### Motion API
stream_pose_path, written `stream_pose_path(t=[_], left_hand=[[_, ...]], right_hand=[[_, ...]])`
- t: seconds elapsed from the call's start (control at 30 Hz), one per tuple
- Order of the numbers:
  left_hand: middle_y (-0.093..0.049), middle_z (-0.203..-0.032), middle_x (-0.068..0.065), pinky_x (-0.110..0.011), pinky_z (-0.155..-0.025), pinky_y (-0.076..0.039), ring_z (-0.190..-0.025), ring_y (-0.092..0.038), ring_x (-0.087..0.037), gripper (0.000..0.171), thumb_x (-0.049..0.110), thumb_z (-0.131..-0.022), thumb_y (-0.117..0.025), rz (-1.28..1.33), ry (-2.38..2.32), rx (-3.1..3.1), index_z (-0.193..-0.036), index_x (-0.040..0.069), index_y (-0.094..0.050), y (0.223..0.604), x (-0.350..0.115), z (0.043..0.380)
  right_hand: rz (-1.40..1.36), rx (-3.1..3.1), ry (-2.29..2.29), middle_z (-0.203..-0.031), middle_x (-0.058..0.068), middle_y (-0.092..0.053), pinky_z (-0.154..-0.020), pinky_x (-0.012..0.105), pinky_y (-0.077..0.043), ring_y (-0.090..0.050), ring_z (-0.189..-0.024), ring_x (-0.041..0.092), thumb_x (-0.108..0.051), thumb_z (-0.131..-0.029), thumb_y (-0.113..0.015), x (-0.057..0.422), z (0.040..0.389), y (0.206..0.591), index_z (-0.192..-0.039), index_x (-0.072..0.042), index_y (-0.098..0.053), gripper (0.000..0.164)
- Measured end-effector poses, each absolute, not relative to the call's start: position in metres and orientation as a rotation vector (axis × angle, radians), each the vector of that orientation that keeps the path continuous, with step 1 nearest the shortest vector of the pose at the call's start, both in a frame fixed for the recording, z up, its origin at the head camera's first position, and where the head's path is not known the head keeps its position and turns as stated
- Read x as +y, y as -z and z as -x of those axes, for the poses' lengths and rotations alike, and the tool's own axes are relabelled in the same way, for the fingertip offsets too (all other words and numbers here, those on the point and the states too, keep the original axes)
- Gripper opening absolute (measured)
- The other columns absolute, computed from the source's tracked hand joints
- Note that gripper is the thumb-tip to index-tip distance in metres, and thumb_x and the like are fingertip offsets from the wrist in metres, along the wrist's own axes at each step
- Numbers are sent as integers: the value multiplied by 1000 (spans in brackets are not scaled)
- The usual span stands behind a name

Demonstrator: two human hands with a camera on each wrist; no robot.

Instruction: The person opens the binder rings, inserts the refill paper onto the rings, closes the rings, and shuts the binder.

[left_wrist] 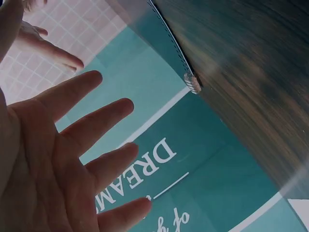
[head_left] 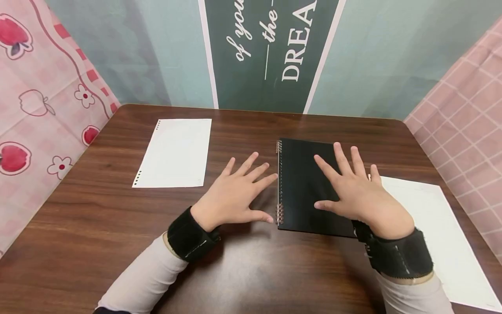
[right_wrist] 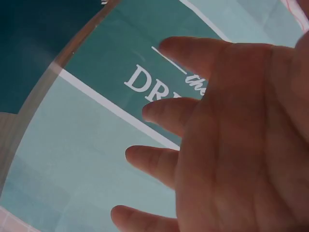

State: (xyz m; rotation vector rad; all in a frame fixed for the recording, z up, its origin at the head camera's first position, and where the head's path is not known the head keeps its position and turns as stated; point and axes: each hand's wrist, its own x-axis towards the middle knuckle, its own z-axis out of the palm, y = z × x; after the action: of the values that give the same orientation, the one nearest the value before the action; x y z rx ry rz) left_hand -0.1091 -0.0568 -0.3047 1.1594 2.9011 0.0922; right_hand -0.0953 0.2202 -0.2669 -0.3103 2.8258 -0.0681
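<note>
A black spiral-bound notebook (head_left: 302, 192) lies on the table, its metal rings along its left edge. My right hand (head_left: 354, 192) is over the notebook's right part with fingers spread and holds nothing. Just left of the rings, my left hand (head_left: 237, 196) also has its fingers spread and nothing in its grasp. In the left wrist view the palm of the left hand (left_wrist: 63, 154) faces the camera, with the notebook's ring end (left_wrist: 192, 83) beyond it. The right wrist view has the right palm (right_wrist: 231, 135) and a dark corner of the notebook (right_wrist: 34, 43).
A white sheet with punched holes (head_left: 172, 152) lies at the left on the brown wooden table (head_left: 117, 235). Larger white paper (head_left: 439, 226) lies at the right, partly behind the right arm. A printed cloth backdrop (head_left: 270, 56) stands behind the table, with pink cloths at both sides.
</note>
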Motion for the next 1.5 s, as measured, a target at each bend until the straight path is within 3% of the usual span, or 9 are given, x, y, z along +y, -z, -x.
stream_pose_path(t=[0.17,0.37,0.53,0.67,0.77,0.83,0.93,1.27,1.5], left_hand=[[-40,-159,-2,-63,-116,-26,-154,-20,-29,82,72,-85,-59,-1177,-99,2852,-150,25,-45,301,-48,111],[-58,-140,6,-59,-110,-38,-146,-38,-28,54,56,-91,-64,-1239,-51,2824,-133,22,-60,297,-38,111],[-62,-135,7,-53,-107,-43,-141,-46,-25,49,53,-91,-64,-1267,-68,2843,-129,21,-64,295,-36,110],[-66,-123,5,-41,-87,-52,-123,-56,-20,43,52,-92,-65,-1310,-82,2855,-120,20,-68,297,-33,111],[-67,-114,5,-35,-71,-50,-107,-58,-17,39,51,-92,-65,-1331,-81,2860,-115,20,-69,297,-31,112],[-67,-110,6,-34,-68,-48,-103,-59,-17,37,50,-92,-65,-1334,-95,2856,-113,21,-69,296,-30,112],[-68,-112,7,-34,-69,-48,-103,-60,-17,36,48,-92,-66,-1331,-114,2836,-116,22,-69,296,-28,112],[-67,-97,10,-30,-65,-48,-93,-62,-14,31,43,-92,-68,-1387,-126,2819,-113,22,-70,293,-15,112],[-66,-98,11,-29,-65,-48,-94,-63,-13,33,44,-92,-68,-1417,-126,2793,-116,22,-70,294,-6,112]], right_hand=[[286,2806,100,-165,19,14,-104,81,-4,12,-148,53,-54,-88,-68,230,101,265,-161,-23,-12,98],[288,2766,152,-164,25,-13,-103,81,-16,-10,-144,60,-53,-91,-64,239,104,266,-159,-17,-22,88],[300,2773,176,-161,28,-19,-100,81,-22,-17,-142,61,-50,-93,-63,246,109,268,-157,-13,-27,83],[342,2800,192,-155,31,-31,-96,78,-32,-30,-137,60,-45,-94,-64,255,115,273,-154,-6,-33,77],[399,2840,216,-139,33,-47,-93,70,-41,-46,-123,56,-37,-95,-65,262,120,277,-148,2,-40,71],[431,2863,241,-127,33,-52,-91,65,-44,-53,-113,53,-33,-94,-66,265,123,279,-144,6,-43,68],[447,2893,274,-121,32,-53,-92,62,-45,-56,-109,50,-32,-95,-66,270,127,281,-143,8,-44,66],[302,2954,478,-137,34,-44,-99,67,-38,-45,-123,54,-35,-99,-60,279,136,286,-149,4,-34,69],[190,2924,515,-147,38,-32,-103,70,-32,-37,-131,57,-37,-99,-57,283,142,291,-154,4,-23,77]])
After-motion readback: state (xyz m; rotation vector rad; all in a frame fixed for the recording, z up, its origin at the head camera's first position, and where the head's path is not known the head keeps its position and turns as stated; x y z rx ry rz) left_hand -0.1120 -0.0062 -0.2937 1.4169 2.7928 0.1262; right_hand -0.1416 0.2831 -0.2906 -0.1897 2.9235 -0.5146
